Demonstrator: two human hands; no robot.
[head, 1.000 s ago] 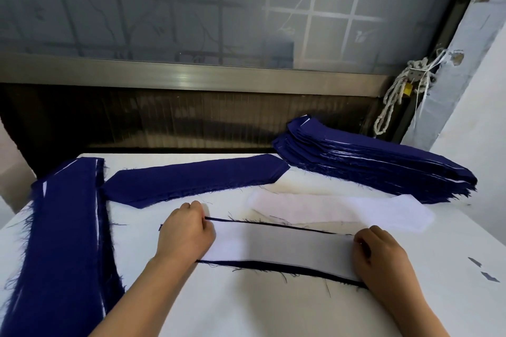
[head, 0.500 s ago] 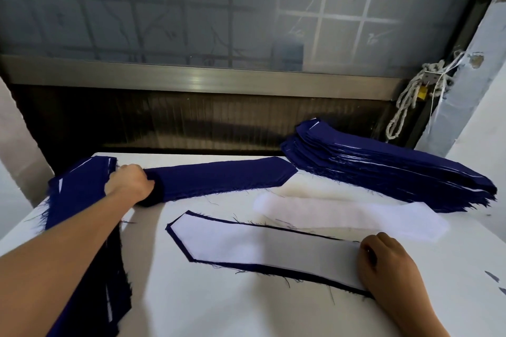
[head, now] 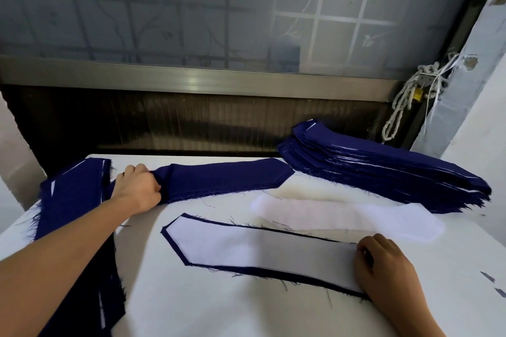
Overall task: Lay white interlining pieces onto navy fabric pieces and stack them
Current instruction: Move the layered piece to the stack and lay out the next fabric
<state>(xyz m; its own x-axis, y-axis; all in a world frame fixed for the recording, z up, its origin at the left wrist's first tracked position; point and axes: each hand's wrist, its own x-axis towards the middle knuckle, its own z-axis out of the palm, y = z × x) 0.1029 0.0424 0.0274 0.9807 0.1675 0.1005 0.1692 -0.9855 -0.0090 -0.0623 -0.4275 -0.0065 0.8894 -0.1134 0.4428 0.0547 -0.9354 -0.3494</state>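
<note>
At far left of the table, left hand is clenched around the bunched left end of a loose navy fabric piece. That piece lies flat along the back of the table, pointed end aimed right, tip just short of the tall navy stack at back right. Right hand sits near front right, fingers curled down onto the right end of the white interlining piece. Pinching or just pressing: can't tell. Interlining lies flat on a lower navy piece, with a thin navy border showing all round and the pointed end to the left, mid-table between the two hands. Loose white interlining lies just behind it, right end touching the front edge of the tall navy stack. Another navy stack runs front to back along the left table edge, white slivers showing between layers, just beside the left wrist. Two small navy scraps sit at the right edge. Knotted rope hangs at the corner by the frosted window.
</note>
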